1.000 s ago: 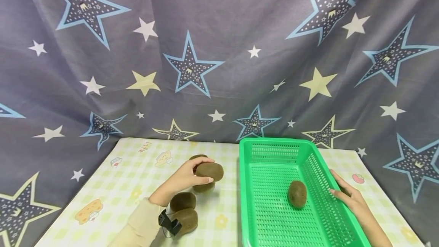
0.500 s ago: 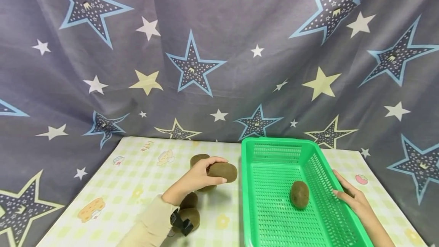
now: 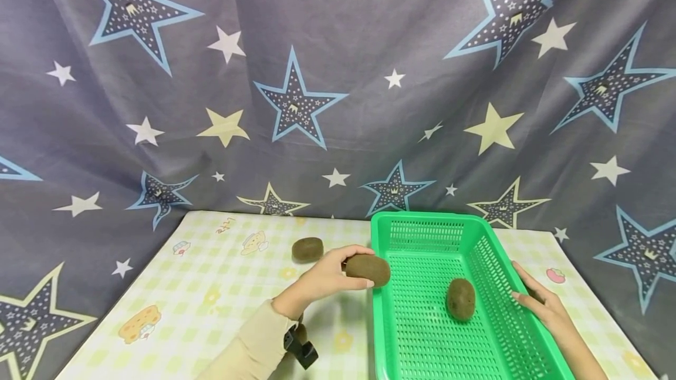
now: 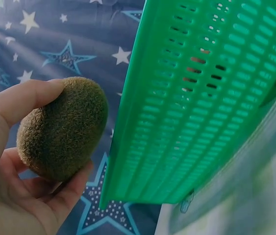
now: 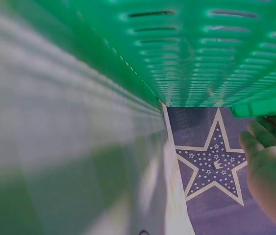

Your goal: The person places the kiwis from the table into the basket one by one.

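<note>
My left hand grips a brown, fuzzy kiwi between thumb and fingers. In the head view this kiwi overlaps the left rim of the green basket; in the left wrist view the kiwi shows beside the basket's slotted side wall. One kiwi lies on the basket floor. On the right, my right hand holds the basket's long rim, its thumb over the top and its fingers outside. The right wrist view shows the fingers up under the rim.
Another kiwi lies on the checkered tablecloth left of the basket. Part of a further kiwi shows behind my left wrist and its black camera. A star-patterned curtain hangs behind the table.
My left hand has carried the kiwi rightward from beside the other kiwis to the basket's left rim. The right hand has stayed at the basket's right rim.
</note>
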The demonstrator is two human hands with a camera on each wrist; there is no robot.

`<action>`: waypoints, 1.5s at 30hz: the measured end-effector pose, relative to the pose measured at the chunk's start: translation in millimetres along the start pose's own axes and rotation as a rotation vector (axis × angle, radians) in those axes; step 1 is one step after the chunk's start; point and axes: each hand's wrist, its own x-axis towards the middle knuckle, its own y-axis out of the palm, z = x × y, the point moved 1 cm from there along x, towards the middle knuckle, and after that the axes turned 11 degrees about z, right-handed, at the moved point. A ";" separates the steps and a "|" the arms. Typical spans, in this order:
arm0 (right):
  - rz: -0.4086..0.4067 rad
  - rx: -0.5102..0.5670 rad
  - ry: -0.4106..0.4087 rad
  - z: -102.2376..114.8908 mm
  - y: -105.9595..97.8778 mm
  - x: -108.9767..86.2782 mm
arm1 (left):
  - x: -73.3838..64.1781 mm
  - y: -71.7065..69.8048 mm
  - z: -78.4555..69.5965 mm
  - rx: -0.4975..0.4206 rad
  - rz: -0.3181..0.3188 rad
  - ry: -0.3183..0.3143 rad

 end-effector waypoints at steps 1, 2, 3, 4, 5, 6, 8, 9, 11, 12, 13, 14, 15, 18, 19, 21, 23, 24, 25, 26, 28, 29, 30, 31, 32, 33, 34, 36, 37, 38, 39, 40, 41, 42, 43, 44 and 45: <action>0.000 -0.001 0.001 0.0 0.1 0.0 | 1.7 1.7 -0.6 -0.004 0.001 0.007; 0.001 -0.001 0.001 0.0 0.2 0.0 | 3.4 3.3 -1.1 -0.005 0.002 0.016; 0.002 -0.002 0.002 0.0 0.2 0.0 | 5.1 4.8 -1.5 -0.003 0.005 0.021; 0.003 -0.002 0.003 -0.1 0.2 0.1 | 6.6 6.4 -1.9 0.004 0.007 0.026; 0.002 -0.003 0.004 -0.2 0.2 0.2 | 8.2 7.8 -1.9 0.014 0.012 0.032; 0.002 -0.004 0.004 -0.3 0.3 0.2 | 9.9 9.3 -2.4 0.020 0.017 0.035; 0.003 -0.004 0.002 -0.7 0.4 0.1 | 13.0 12.0 -3.3 0.031 0.029 0.036; 0.002 -0.008 0.001 -0.8 0.5 -0.1 | 14.6 13.3 -3.8 0.037 0.037 0.037; -0.001 -0.012 -0.007 -1.0 0.7 -0.3 | 17.8 15.4 -4.9 0.047 0.051 0.045; -0.002 -0.012 -0.010 -1.0 0.9 -0.4 | 19.2 16.3 -5.4 0.049 0.053 0.048; -0.003 -0.011 -0.014 -1.0 1.0 -0.5 | 20.8 17.1 -5.2 0.058 0.053 0.049; -0.006 -0.013 -0.016 -0.9 1.0 -0.4 | 22.3 17.7 -5.1 0.064 0.055 0.051; -0.007 -0.012 -0.017 -0.8 1.0 -0.4 | 23.8 18.4 -4.5 0.070 0.054 0.052; -0.007 -0.006 -0.030 -0.6 1.5 -0.6 | 27.4 20.2 -2.1 0.076 0.048 0.049; -0.009 -0.005 -0.037 -0.6 1.7 -0.8 | 28.3 20.8 -1.3 0.072 0.045 0.045; -0.009 0.000 -0.052 -0.7 2.2 -1.3 | 29.6 21.9 -0.5 0.058 0.041 0.040; -0.010 0.005 -0.062 -0.8 2.4 -1.7 | 30.5 22.6 -0.2 0.042 0.037 0.033; -0.009 0.009 -0.064 -0.8 2.4 -1.8 | 30.9 22.8 0.1 0.033 0.033 0.033; -0.007 0.011 -0.063 -0.9 2.4 -1.9 | 31.2 22.8 0.5 0.029 0.030 0.035; -0.004 0.013 -0.060 -1.1 2.4 -1.8 | 31.4 22.7 0.9 0.027 0.028 0.039; 0.000 0.016 -0.055 -1.2 2.3 -1.8 | 31.7 22.3 1.5 0.024 0.023 0.045; 0.001 0.016 -0.053 -1.3 2.4 -1.7 | 31.6 22.0 1.7 0.028 0.022 0.048; 0.001 0.017 -0.053 -1.2 2.4 -1.6 | 31.5 21.7 1.8 0.032 0.022 0.051; 0.001 0.016 -0.052 -1.2 2.5 -1.6 | 31.3 21.2 1.9 0.038 0.024 0.052; 0.000 0.016 -0.052 -1.2 2.5 -1.6 | 31.3 20.8 2.4 0.042 0.027 0.051; -0.001 0.016 -0.055 -1.0 2.6 -1.6 | 30.9 20.4 2.4 0.045 0.029 0.052; -0.003 0.013 -0.057 -0.8 2.7 -1.5 | 30.4 19.8 2.4 0.049 0.030 0.052; -0.005 0.007 -0.062 -0.4 2.9 -1.2 | 29.1 18.4 3.0 0.051 0.032 0.053; -0.004 0.006 -0.061 -0.2 2.8 -0.8 | 28.2 17.5 3.0 0.050 0.033 0.052; -0.003 0.007 -0.062 0.0 2.7 -0.6 | 27.1 16.4 2.7 0.048 0.031 0.050; -0.005 0.005 -0.064 0.2 2.6 -0.4 | 25.7 15.2 2.1 0.045 0.030 0.052; -0.006 0.002 -0.067 0.4 2.5 -0.3 | 24.5 13.9 2.0 0.042 0.030 0.051; -0.006 0.003 -0.071 0.6 2.4 -0.2 | 23.3 12.6 2.4 0.045 0.028 0.051; -0.006 0.004 -0.076 0.7 2.3 -0.3 | 21.9 11.1 2.7 0.045 0.027 0.052; -0.006 0.006 -0.081 0.7 2.2 -0.4 | 20.0 9.5 2.7 0.040 0.025 0.057; -0.006 0.006 -0.087 0.7 2.2 -0.7 | 18.2 7.8 3.5 0.036 0.020 0.058; -0.007 0.003 -0.092 0.6 2.1 -0.8 | 16.0 6.0 4.5 0.034 0.016 0.058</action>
